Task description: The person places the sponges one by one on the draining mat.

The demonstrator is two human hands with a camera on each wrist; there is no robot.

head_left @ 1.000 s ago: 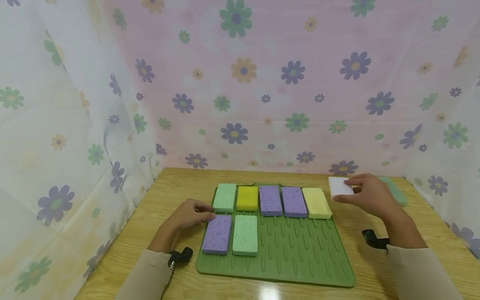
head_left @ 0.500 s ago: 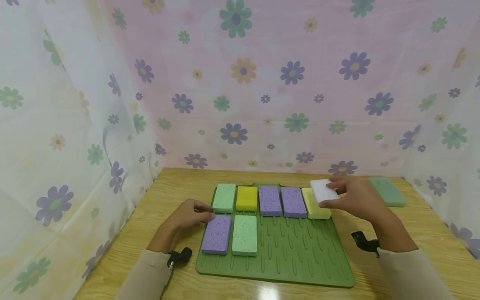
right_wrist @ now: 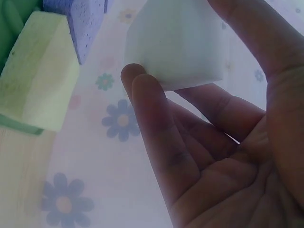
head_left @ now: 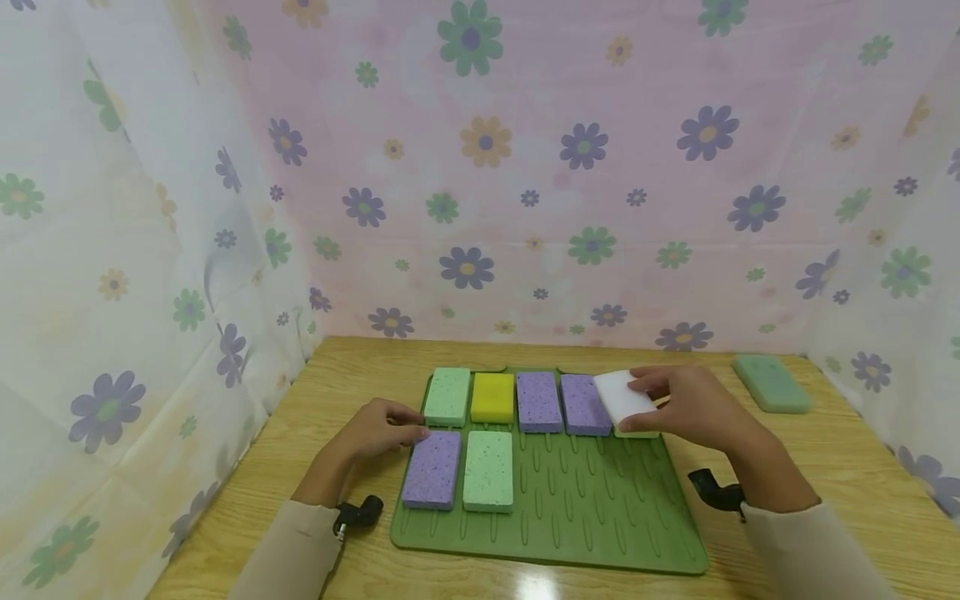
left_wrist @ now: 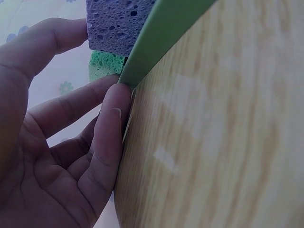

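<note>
Between the thumb and fingers of my right hand (head_left: 693, 410) is a white sponge (head_left: 621, 400), held tilted above the mat's back right corner. It overlaps a pale yellow sponge (right_wrist: 40, 71), mostly hidden beneath it in the head view. My left hand (head_left: 378, 431) rests at the left edge of the green ridged mat (head_left: 592, 517). Its thumb touches a speckled purple sponge (head_left: 432, 471), while other fingertips meet the mat's edge in the left wrist view. Beside that purple sponge lies a mint green sponge (head_left: 489, 471).
Along the mat's back row lie another mint sponge (head_left: 447, 397), a bright yellow sponge (head_left: 492, 397) and two purple sponges (head_left: 537, 402). A green sponge (head_left: 772, 383) sits on the wooden table (head_left: 840, 483) at the far right. Flowered cloth (head_left: 525, 167) surrounds the table.
My right hand has carried the white sponge leftward, from beside the mat to above the pale yellow sponge, uncovering the green sponge at right. The left hand has stayed in place.
</note>
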